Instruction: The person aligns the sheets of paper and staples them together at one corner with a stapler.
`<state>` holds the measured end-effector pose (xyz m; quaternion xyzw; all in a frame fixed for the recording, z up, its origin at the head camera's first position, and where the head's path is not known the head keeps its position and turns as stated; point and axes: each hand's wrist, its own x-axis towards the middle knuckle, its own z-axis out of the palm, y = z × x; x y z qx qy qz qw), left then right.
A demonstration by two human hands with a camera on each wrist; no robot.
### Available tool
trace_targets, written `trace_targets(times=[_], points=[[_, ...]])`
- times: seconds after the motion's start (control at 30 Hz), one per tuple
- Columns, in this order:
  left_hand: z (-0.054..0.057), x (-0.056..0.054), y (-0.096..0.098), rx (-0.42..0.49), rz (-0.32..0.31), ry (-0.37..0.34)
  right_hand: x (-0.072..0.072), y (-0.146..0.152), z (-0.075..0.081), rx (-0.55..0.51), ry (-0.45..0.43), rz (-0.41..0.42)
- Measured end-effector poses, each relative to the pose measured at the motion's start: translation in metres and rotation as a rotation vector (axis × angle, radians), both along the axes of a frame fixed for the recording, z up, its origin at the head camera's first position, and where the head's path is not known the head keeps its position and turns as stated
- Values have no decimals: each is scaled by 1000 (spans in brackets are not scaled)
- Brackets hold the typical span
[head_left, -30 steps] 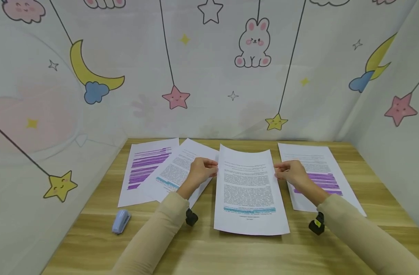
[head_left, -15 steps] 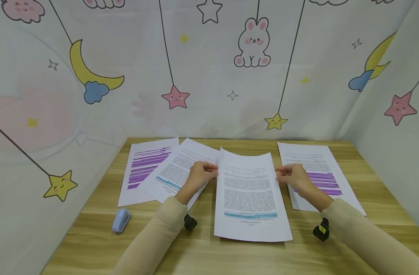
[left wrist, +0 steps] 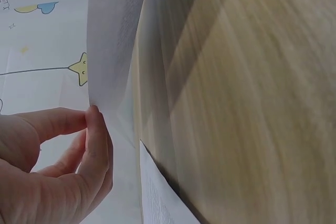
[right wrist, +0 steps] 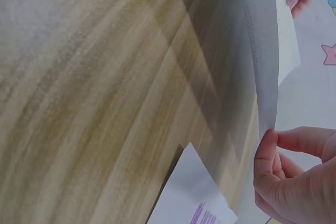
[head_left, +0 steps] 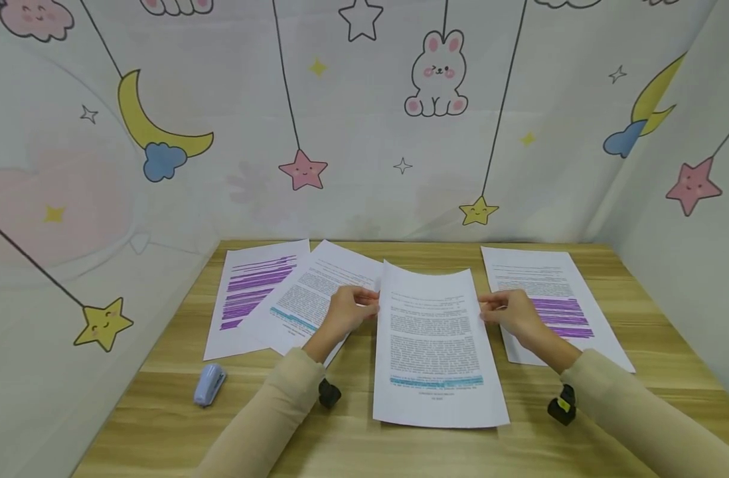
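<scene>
A printed sheet of paper (head_left: 436, 345) with a blue highlighted band near its lower end is held above the middle of the table, slightly bowed. My left hand (head_left: 348, 312) pinches its left edge between thumb and fingers. At the opposite edge, my right hand (head_left: 514, 315) pinches the paper the same way. Both wrist views confirm the grips: the left fingertips (left wrist: 93, 113) and the right fingertips (right wrist: 270, 135) meet on the paper's edge, and the sheet stands off the wood, casting a shadow.
On the wooden table (head_left: 317, 451), a blue-highlighted sheet (head_left: 305, 292) overlaps a purple-marked sheet (head_left: 239, 338) at left. Another purple-marked sheet (head_left: 603, 352) lies at right. A small light-blue stapler (head_left: 210, 385) sits at front left. A patterned curtain (head_left: 364, 119) stands behind.
Both hands have lowered the held sheet slightly and brought it a little nearer, its front edge now lower in the head view. The grips and the sheets on the table are unchanged.
</scene>
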<state>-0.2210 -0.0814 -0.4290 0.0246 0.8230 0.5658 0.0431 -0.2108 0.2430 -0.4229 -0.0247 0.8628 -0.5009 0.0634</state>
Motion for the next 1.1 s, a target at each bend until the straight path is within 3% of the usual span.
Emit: trace_targets(times=[0.33,0.6,1.1], points=[[-1,4,1,-43,-26,-1,5,-2,-1,14,-2,9],[-4,6,2,-18,-31,-23,5,-1,-4,29,-25,2],[-11,5,2,20,-25,-126,5,0,-10,38,-15,2]])
